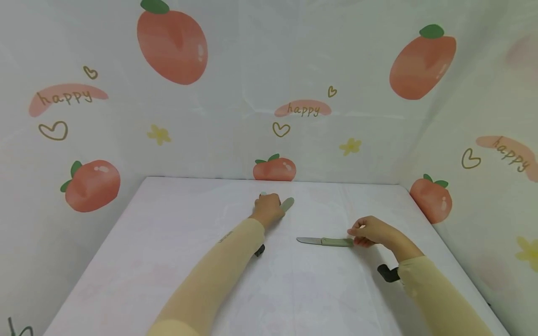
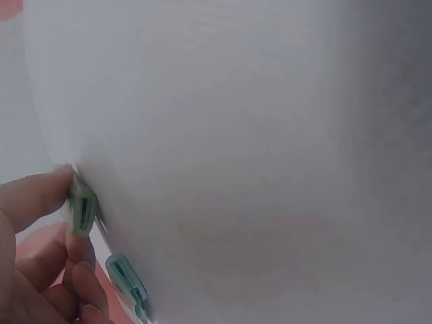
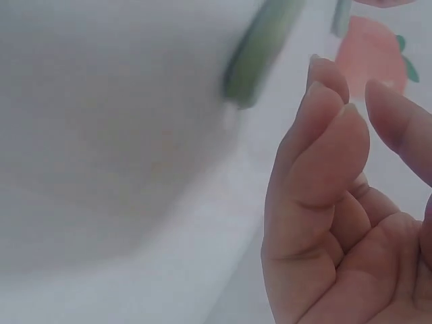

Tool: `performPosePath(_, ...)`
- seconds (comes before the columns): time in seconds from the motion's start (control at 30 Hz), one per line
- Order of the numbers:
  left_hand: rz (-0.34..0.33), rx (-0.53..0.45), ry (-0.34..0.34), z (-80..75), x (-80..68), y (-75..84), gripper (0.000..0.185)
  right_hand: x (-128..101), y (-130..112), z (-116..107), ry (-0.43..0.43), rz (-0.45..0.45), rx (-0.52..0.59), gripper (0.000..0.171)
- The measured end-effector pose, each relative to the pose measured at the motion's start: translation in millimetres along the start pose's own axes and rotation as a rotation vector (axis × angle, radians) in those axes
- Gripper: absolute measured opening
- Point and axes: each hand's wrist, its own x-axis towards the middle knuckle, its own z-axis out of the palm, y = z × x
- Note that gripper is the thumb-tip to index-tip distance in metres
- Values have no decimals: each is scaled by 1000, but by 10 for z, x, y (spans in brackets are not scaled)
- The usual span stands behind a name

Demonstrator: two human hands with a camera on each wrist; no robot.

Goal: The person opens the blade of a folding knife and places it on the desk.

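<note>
A small knife with a grey blade and a pale green handle lies flat on the white table, blade pointing left. My right hand hovers at the handle's end. In the right wrist view its fingers are loosely curled and stand apart from the handle. Farther back, my left hand grips a pale green oblong piece, low over the table. In the left wrist view the thumb and fingers pinch this green piece. I cannot tell what it is.
Sheeting printed with peaches and "happy" walls the table at the back and on both sides. A peach print sits at the right rear corner. Both arms wear cream sleeves.
</note>
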Motion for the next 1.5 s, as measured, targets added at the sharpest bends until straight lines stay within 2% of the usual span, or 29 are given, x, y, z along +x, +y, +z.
performPosePath(0.33, 34, -22, -45, -6, -56, -58, 9, -90, -309, 53, -9, -115, 5, 28)
performPosePath(0.63, 6, -189, -50, -50, -129, -179, 15, -61, -568, 203, -41, -206, 56, 29)
performPosePath(0.87, 0, -264, -20, -97, -205, -192, 14, 62, -708, 329, -27, -258, 97, 29)
performPosePath(1.0, 21, -322, -6, -97, -254, -180, 15, 110, -763, 397, 11, -278, 117, 27)
performPosePath(1.23, 77, -424, 17, -67, -366, -126, 20, 180, -837, 542, 149, -314, 191, 23)
performPosePath(1.37, 106, -434, 34, -62, -440, -80, 21, 226, -836, 611, 225, -318, 220, 21)
performPosePath(1.5, 116, -428, 51, -60, -516, -44, 22, 265, -844, 677, 259, -321, 257, 25)
